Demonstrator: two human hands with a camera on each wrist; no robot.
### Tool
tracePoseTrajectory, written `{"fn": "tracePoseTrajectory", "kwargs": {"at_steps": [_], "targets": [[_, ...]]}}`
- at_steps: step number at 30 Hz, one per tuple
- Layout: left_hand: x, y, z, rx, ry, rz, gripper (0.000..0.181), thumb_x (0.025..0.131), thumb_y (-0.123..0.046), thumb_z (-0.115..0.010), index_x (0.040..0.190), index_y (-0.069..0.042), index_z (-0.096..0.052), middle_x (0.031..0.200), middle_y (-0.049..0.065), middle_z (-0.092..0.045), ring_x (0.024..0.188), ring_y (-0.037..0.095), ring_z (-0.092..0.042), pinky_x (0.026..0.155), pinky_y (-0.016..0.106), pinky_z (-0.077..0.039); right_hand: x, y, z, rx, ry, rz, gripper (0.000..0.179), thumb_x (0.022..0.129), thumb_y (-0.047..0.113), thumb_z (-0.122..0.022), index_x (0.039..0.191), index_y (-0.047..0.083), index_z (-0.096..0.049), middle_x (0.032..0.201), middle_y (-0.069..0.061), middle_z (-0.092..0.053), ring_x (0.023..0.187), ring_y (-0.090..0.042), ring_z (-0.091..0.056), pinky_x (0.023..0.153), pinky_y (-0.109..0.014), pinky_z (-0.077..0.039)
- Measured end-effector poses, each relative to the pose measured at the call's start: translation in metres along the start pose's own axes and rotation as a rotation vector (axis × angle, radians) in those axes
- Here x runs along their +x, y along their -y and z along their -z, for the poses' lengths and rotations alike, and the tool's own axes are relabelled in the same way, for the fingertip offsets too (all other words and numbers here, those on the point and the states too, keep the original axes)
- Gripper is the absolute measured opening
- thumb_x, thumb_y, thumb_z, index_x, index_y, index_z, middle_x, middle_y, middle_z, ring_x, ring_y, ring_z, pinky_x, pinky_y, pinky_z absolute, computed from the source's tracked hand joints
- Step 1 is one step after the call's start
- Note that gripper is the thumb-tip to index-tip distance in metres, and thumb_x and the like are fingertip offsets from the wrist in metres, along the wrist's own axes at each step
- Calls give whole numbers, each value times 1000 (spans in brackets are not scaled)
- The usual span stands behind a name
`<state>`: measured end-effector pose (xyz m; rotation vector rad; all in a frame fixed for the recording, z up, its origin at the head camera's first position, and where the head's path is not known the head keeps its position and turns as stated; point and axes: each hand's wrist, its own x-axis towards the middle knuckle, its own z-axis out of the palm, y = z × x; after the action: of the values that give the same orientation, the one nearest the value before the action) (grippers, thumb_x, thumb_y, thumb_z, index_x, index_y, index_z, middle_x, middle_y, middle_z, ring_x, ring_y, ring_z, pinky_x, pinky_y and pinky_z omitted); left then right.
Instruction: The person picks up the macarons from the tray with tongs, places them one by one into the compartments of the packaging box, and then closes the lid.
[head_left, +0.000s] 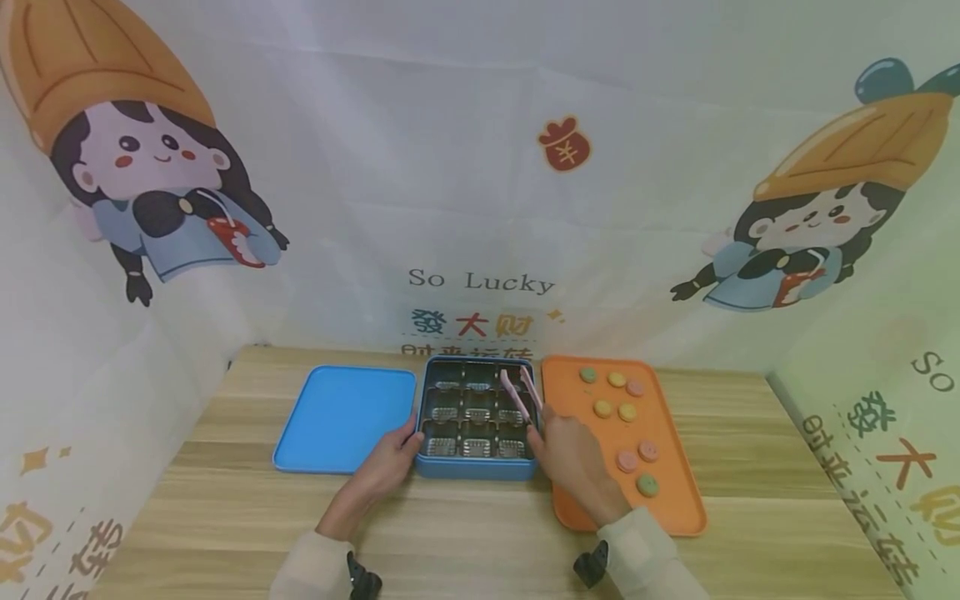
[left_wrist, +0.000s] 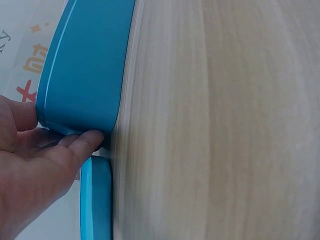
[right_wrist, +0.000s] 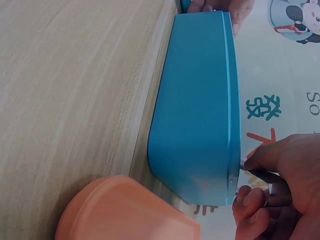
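Observation:
A blue box [head_left: 476, 469] with a clear divided insert [head_left: 477, 414] stands in the middle of the table. My left hand [head_left: 392, 462] holds its left front corner, thumb at the rim and fingers against the side; the left wrist view shows this grip closely. My right hand [head_left: 572, 454] grips pink tongs [head_left: 516, 395]. Their tips stand apart over the box's back right compartment, with nothing visible between them. Beside the box, several small round macaron-like pieces [head_left: 627, 412] in green, yellow and pink lie on an orange tray [head_left: 678, 508], partly under my right forearm.
Left of the box lies a flat blue lid [head_left: 345, 419], close to my left hand. The wood-grain table [head_left: 465, 537] ends at a printed cloth backdrop [head_left: 480, 192], which also rises at both sides.

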<state>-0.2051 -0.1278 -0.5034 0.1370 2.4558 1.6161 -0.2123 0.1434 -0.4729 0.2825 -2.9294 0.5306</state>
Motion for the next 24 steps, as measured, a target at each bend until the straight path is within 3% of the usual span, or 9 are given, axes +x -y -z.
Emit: {"fn": "tracePoseTrajectory", "kwargs": {"at_steps": [13,16,21,24], "targets": [[3,2,1,-30,9,32,53,107,-12,-36,154,5,-18,160,24,-19,149,38,-13,121,52,-15,3,-15,4,44,-66,-71,21,97,27,-59,96,7,-56,57,-2,-48,46,-17,-46,37,-30,-33],[2,2,2,-17,9,28,53,107,-12,-36,154,6,-17,160,25,-19,149,39,-13,120,53,-15,5,-23,7,64,-54,-104,24,98,29,-57,105,6,-56,58,-3,-49,45,-17,-46,37,-29,-34],[0,1,2,-18,18,14,54,107,-12,-36,153,7,-16,160,25,-16,149,40,-11,121,54,-14,9,-42,11,78,-47,-138,45,99,28,-56,133,0,-50,58,-3,-51,42,-15,-46,35,-26,-33],[0,1,1,-24,23,8,54,107,-11,-36,153,8,-16,161,25,-16,149,40,-11,121,54,-14,11,-55,12,68,-67,-146,46,98,26,-58,133,-3,-51,57,-5,-53,42,-17,-47,35,-27,-33]]}}
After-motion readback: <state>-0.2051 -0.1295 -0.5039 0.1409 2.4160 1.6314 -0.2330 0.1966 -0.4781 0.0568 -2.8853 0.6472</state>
